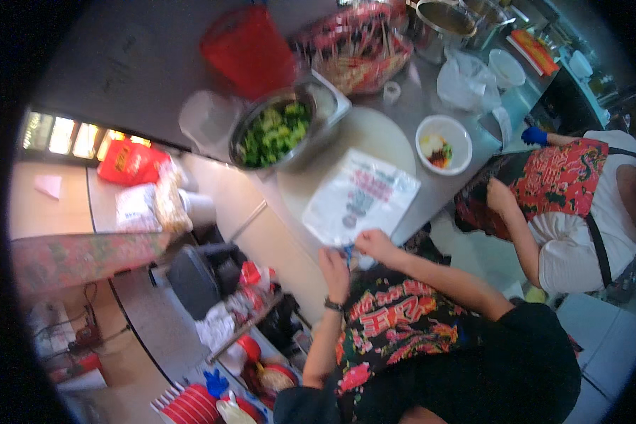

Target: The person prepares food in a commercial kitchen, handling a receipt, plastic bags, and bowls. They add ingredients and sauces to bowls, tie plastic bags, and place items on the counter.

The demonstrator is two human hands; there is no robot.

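A white plastic bag with printed writing (360, 199) lies flat on a round pale cutting board (384, 130). At the bag's near edge are both my hands, close together. The fingers of my left hand (335, 270) pinch a small blue item (348, 253), too blurred to name. Curled beside it is my right hand (377, 246); whether it grips the bag's edge or the blue item is unclear. Beyond the board's left part stands a metal bowl of chopped green vegetables (273, 135). To the right is a white bowl with seasonings (443, 146).
A co-worker in a red patterned apron (559, 177) stands at right. Along the counter's far side are a red container (249, 50), a plastic-wrapped basket of skewers (358, 47), a metal pot (445, 18) and a translucent plastic bag (466, 82). Shelves with packets are at left.
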